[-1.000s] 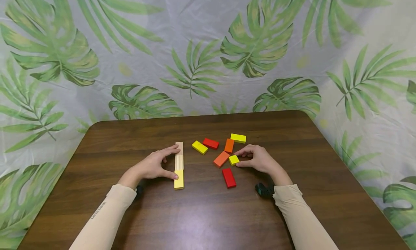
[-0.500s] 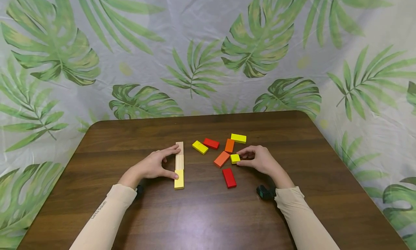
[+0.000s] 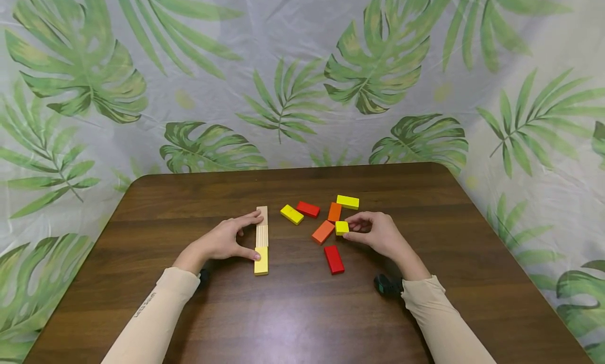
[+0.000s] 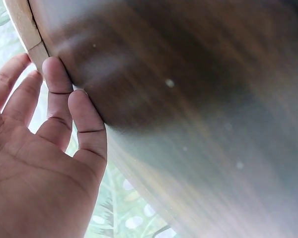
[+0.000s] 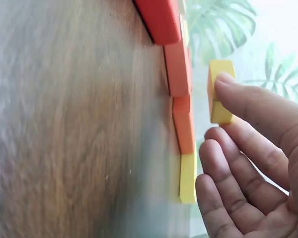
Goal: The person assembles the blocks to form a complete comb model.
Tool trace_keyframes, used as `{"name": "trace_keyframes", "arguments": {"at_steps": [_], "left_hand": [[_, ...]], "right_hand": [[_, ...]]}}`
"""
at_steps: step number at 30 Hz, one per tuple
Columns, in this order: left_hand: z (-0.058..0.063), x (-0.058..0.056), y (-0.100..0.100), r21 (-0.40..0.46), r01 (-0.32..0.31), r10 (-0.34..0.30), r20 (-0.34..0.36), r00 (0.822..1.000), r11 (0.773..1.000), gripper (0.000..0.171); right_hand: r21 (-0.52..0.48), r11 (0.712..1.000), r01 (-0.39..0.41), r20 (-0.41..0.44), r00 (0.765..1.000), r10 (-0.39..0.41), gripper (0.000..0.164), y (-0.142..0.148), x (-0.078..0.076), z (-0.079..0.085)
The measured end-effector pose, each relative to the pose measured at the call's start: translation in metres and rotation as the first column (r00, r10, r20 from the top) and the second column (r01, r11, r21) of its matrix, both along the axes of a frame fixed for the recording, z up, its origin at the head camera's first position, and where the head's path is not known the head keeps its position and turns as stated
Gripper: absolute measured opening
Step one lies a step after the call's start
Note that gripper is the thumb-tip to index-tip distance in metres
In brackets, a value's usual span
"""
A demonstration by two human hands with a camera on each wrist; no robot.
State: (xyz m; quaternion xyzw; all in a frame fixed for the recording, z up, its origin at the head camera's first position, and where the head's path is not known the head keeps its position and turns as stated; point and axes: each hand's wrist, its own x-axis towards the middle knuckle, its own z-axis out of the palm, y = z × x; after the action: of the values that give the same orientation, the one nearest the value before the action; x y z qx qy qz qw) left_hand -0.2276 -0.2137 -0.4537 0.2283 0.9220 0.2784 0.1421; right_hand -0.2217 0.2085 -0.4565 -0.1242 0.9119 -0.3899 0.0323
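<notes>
In the head view, my right hand pinches a small yellow block between thumb and fingertips. The right wrist view has this yellow block raised off the table, its other fingers loosely bent below. My left hand spreads along a straight row of three blocks lying end to end. Its thumb touches the pale yellow block at the near end, and its fingers rest on the pinkish wooden block at the far end. Between them lies a striped natural-wood block.
Close to the right hand lie two orange blocks and a red block. Farther back are another red block, a yellow block and a second yellow block. The dark wooden table ends at a leaf-print curtain.
My right hand has lifted the yellow block slightly and turned it so its edges sit squarer in the head view. The left hand keeps its place on the row.
</notes>
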Motion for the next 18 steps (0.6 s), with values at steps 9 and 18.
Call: {"name": "trace_keyframes", "arguments": {"at_steps": [9,18], "left_hand": [[0.0,0.0,0.0,-0.007,-0.004,0.004,-0.003,1.0,1.0,0.102],[0.001,0.0,0.0,-0.011,0.002,-0.002,-0.003,1.0,1.0,0.102]], "right_hand": [[-0.054,0.998,0.026,-0.032,0.999,-0.028,0.034,-0.014,0.011,0.01],[-0.083,0.996,-0.03,-0.055,0.998,0.026,0.032,-0.033,0.022,0.017]]}}
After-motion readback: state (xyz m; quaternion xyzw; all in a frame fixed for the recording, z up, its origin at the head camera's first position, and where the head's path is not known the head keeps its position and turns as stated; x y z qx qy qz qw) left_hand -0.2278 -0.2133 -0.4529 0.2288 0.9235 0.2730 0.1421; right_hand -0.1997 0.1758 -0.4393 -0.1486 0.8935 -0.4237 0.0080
